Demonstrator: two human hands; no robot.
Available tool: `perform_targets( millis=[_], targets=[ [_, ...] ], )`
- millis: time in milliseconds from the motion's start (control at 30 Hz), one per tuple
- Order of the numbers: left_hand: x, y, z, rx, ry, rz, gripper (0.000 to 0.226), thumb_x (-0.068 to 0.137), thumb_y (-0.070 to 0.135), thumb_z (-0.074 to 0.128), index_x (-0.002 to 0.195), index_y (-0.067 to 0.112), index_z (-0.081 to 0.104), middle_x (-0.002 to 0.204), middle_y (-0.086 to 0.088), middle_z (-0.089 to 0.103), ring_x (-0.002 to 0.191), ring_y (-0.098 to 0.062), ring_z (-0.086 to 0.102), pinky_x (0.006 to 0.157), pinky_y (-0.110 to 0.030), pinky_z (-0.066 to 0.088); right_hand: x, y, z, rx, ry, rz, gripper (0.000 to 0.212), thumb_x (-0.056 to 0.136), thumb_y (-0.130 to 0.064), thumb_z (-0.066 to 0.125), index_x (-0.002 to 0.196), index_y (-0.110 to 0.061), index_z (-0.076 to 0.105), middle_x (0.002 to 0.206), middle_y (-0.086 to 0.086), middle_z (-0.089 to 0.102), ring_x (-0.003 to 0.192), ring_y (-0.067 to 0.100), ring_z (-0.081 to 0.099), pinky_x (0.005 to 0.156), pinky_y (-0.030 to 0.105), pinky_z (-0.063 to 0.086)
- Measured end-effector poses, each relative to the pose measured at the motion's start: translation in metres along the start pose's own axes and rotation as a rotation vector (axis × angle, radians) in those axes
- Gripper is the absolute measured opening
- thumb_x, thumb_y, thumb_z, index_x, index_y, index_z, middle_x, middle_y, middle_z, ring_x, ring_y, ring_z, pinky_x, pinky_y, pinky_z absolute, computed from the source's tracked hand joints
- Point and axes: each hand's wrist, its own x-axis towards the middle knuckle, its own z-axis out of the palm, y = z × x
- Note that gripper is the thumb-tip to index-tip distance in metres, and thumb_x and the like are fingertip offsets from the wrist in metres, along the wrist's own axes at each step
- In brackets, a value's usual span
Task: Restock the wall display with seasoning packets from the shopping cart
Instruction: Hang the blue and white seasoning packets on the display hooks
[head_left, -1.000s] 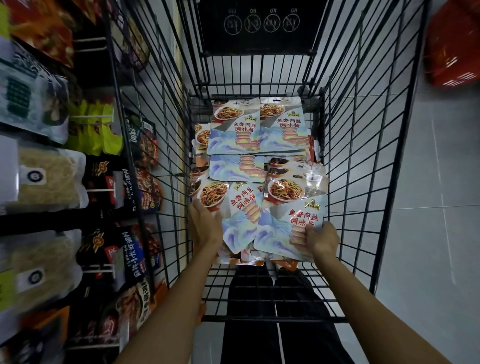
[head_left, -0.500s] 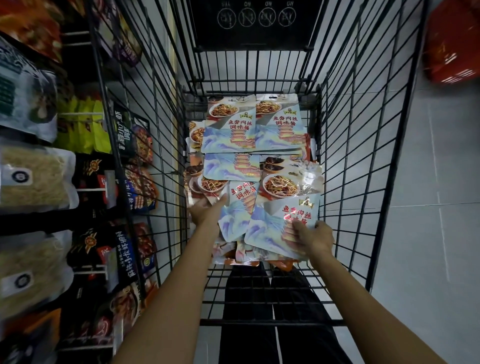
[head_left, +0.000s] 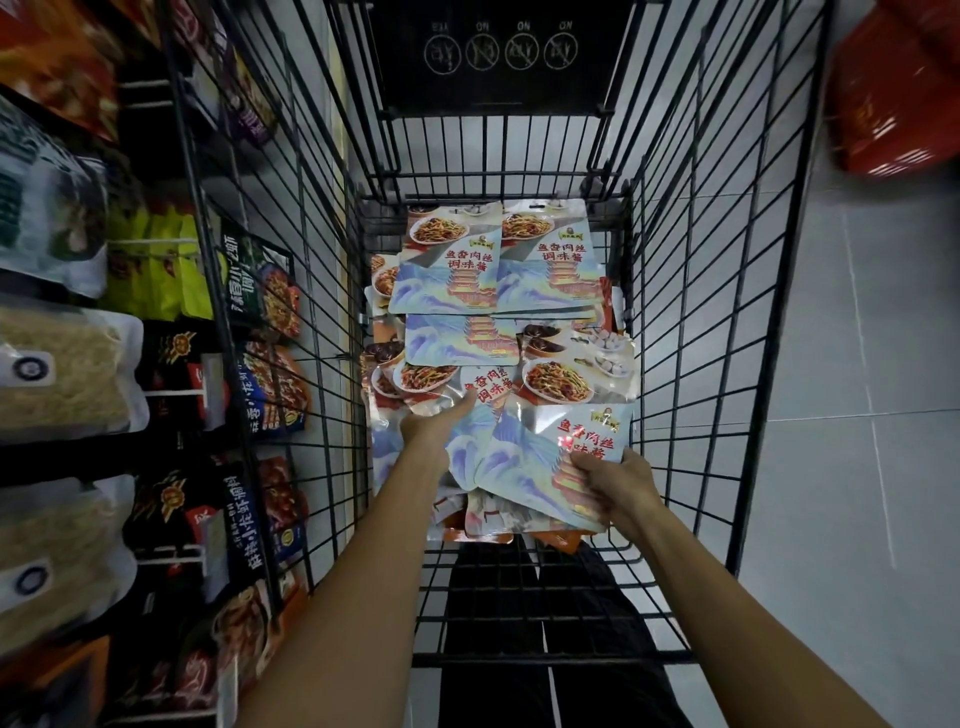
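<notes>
A black wire shopping cart (head_left: 691, 322) holds several seasoning packets with blue wave art, red lettering and a noodle dish picture. My right hand (head_left: 615, 483) grips the lower edge of the nearest right packet (head_left: 558, 441), which is tilted up off the pile. My left hand (head_left: 439, 423) reaches onto the packet beside it (head_left: 480, 415), fingers stretched forward along its surface. More packets (head_left: 447, 260) lie flat toward the cart's far end. The wall display (head_left: 171, 364) of hanging packets is on the left.
Pale noodle bags (head_left: 62, 374) and yellow-green packs (head_left: 156, 270) hang on the left shelving. A red basket (head_left: 893, 98) sits on the grey tiled floor at the upper right. My dark trousers show through the cart's bottom grid.
My right hand has lifted its packet's near edge a little higher. My left hand has slid forward and right over the neighbouring packet, fingers extending.
</notes>
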Motion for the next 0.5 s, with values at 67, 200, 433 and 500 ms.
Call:
perform_targets(
  millis=[67,200,433,500],
  targets=[
    [-0.001,-0.001,-0.004,0.071,0.053,0.034,0.072,0.064,0.015,0.088,0.125,0.001,0.054,0.126,-0.010,0.060,0.115,-0.029,0.058,0.098,-0.044,0.048,-0.001,-0.002,-0.003,0.033,-0.023,-0.001,0.026,0.077,-0.006,0.077,0.100,-0.003,0.064,0.083,0.011,0.073,0.063,0.021,0.072,0.049,0.029,0.056],
    [-0.011,-0.012,-0.030,0.323,0.089,0.109,0.064,0.066,0.013,0.086,0.120,0.000,0.054,0.125,-0.011,0.061,0.106,-0.023,0.060,0.082,-0.026,0.049,-0.003,-0.009,-0.009,0.032,-0.060,0.053,0.032,0.074,-0.014,0.080,0.097,0.000,0.063,0.075,0.013,0.074,0.056,0.024,0.071,0.045,0.032,0.056],
    [-0.022,-0.009,-0.064,0.283,-0.157,-0.017,0.039,0.076,-0.004,0.074,0.113,-0.004,0.060,0.118,-0.020,0.064,0.094,-0.028,0.063,0.069,-0.037,0.054,-0.008,-0.008,-0.010,-0.150,-0.085,0.149,0.036,0.070,-0.001,0.080,0.099,0.009,0.061,0.064,0.019,0.070,0.054,0.033,0.069,0.043,0.039,0.055],
    [-0.021,-0.005,-0.067,0.269,-0.178,-0.052,0.032,0.080,0.004,0.073,0.109,-0.004,0.062,0.118,-0.021,0.063,0.097,-0.030,0.063,0.079,-0.041,0.053,-0.008,-0.005,-0.010,-0.156,-0.086,0.134,0.037,0.072,-0.001,0.079,0.102,0.009,0.059,0.066,0.019,0.070,0.053,0.032,0.069,0.042,0.036,0.054]
  ],
)
